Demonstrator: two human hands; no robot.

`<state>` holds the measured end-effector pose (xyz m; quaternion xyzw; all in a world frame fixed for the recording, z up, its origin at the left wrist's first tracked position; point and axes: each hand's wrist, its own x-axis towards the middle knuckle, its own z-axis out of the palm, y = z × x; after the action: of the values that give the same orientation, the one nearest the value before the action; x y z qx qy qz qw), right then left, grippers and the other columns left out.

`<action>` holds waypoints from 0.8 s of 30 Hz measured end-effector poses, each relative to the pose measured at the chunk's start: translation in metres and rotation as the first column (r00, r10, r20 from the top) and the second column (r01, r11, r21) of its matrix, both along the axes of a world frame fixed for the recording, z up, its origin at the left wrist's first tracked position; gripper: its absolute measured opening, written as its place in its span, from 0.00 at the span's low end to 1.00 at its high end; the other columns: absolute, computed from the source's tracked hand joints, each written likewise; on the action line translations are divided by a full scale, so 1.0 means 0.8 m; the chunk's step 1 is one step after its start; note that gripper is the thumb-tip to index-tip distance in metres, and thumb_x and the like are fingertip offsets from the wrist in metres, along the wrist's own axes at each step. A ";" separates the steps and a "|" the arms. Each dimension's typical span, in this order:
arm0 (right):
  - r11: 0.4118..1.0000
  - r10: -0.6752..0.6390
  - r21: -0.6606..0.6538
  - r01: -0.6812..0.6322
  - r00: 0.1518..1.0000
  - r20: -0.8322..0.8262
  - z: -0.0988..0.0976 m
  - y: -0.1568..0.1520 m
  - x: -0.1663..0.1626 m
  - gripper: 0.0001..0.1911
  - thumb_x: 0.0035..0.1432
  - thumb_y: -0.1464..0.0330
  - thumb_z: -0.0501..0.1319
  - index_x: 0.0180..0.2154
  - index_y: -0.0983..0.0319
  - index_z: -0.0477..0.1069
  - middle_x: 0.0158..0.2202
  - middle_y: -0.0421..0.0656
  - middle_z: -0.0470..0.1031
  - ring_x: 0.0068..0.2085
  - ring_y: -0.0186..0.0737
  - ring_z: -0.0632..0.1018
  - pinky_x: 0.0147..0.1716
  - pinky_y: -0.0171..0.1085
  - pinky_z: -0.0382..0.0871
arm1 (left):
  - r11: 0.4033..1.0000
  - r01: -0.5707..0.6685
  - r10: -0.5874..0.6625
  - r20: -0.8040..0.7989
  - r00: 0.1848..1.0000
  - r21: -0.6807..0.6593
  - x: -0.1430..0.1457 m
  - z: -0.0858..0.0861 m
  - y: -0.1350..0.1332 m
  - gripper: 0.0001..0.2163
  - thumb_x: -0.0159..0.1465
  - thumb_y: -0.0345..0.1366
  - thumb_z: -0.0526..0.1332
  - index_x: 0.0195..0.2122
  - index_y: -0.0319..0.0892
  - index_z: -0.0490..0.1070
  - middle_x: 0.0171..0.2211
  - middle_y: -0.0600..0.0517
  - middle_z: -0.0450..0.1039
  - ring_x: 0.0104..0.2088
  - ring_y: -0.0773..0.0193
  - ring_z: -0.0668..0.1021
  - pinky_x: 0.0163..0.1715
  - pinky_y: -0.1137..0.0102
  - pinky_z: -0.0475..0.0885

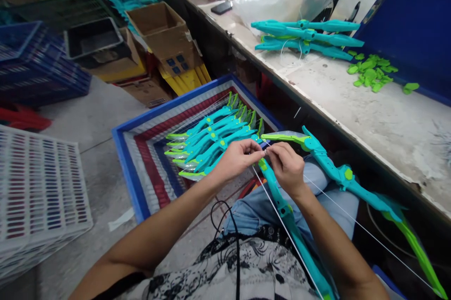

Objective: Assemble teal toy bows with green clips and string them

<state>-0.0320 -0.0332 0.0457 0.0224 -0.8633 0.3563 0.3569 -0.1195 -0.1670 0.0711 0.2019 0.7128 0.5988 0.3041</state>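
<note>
My left hand (237,158) and my right hand (287,164) meet over my lap, both pinching a thin white string (282,221) at the tip of a teal toy bow (282,201) that runs down across my knees. A second teal and green bow (347,178) with its own string lies across my right thigh. Just beyond my hands, a blue crate (124,149) holds a row of several finished teal bows (213,138).
A long worn workbench (369,112) on the right carries three teal bows (306,36), a heap of green plastic bits (371,72), a clear bag and a phone (221,7). Cardboard boxes (162,27) and stacked crates (38,182) stand on the floor to the left.
</note>
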 end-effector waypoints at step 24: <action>0.985 0.117 -0.167 0.033 0.585 0.803 -0.126 -0.016 0.030 0.43 0.45 0.60 0.70 0.61 0.64 0.59 0.48 0.55 0.75 0.47 0.54 0.77 0.44 0.47 0.71 | 0.970 -0.112 0.208 0.495 0.844 -0.217 0.024 -0.061 -0.078 0.23 0.47 0.50 0.72 0.39 0.41 0.75 0.40 0.45 0.78 0.37 0.57 0.79 0.31 0.67 0.73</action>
<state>-0.0083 -0.0459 -0.0552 -0.1511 -0.8978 0.4053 -0.0829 -0.1006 -0.2292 0.0220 -0.0537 0.6711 0.5875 0.4489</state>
